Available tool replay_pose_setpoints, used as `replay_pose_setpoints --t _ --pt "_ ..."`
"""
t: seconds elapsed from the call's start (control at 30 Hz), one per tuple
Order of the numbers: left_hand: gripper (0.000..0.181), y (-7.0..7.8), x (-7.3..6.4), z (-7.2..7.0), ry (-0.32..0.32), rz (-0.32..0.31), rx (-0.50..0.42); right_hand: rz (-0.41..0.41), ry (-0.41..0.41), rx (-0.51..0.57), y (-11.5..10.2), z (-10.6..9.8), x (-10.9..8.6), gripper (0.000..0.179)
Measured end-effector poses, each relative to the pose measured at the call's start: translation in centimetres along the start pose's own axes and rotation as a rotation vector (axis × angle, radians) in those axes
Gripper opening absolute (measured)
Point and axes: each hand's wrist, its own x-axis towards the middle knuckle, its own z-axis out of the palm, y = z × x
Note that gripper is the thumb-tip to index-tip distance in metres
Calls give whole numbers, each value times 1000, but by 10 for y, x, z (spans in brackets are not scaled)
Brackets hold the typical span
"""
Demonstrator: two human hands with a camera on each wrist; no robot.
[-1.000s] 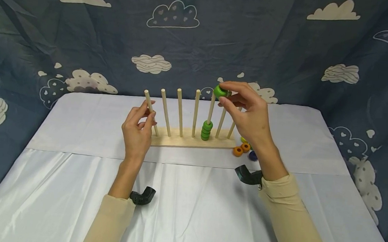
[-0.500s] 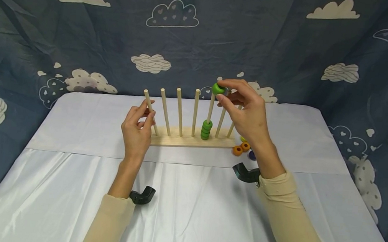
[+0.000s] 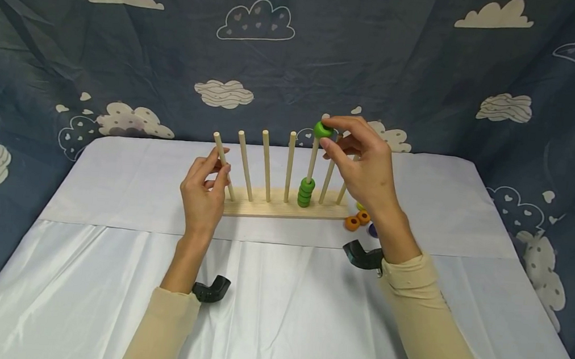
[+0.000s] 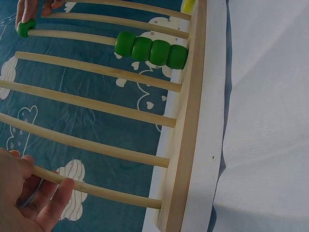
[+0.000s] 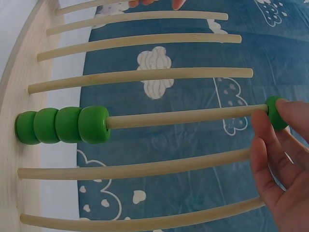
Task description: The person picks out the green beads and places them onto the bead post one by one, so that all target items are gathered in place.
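My left hand (image 3: 204, 195) holds the leftmost peg (image 4: 111, 192) of a wooden peg rack (image 3: 274, 210), thumb and fingers around its upper part. At the top of the third peg from the right, my right hand (image 3: 373, 167) pinches a green bead (image 3: 324, 130) between thumb and fingers. In the right wrist view that bead (image 5: 277, 114) meets the peg's tip; how far it is threaded is unclear. Lower on the same peg, several green beads (image 3: 306, 192) are stacked against the base. The other pegs carry no beads in view.
Two orange beads (image 3: 352, 223), a dark blue bead (image 3: 373, 230) and a yellow bead (image 3: 360, 206) lie by the rack's right end, partly hidden by my right arm. The table has a white cloth (image 3: 266, 303). A dark cloud-print curtain (image 3: 328, 63) hangs behind it.
The right hand has shifted slightly left and up, bringing the green bead from beside the peg's top to over it. The left hand stays on the leftmost peg.
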Motion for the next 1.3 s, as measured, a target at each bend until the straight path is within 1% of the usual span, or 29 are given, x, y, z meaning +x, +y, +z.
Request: replay_pose_setpoints --t 0.17,0.4,0.6,0.8,1.0,1.1,1.3 --pt "42 0 0 0 -9 9 16 -5 5 -2 0 1 0 34" --pt "42 0 0 0 -16 4 16 16 -5 -29 1 2 -1 33" --pt "43 1 0 0 -15 6 6 28 -16 -12 4 0 -3 31" --pt "43 0 0 -1 -22 4 8 22 -16 18 6 -1 -6 29" --pt "44 -1 0 0 -25 6 -8 39 -2 7 8 -7 -9 28" --pt "44 -1 0 0 -25 5 -5 37 5 11 10 -9 -10 28" --pt "44 0 0 0 -19 -5 0 3 22 36 13 -14 -13 28"
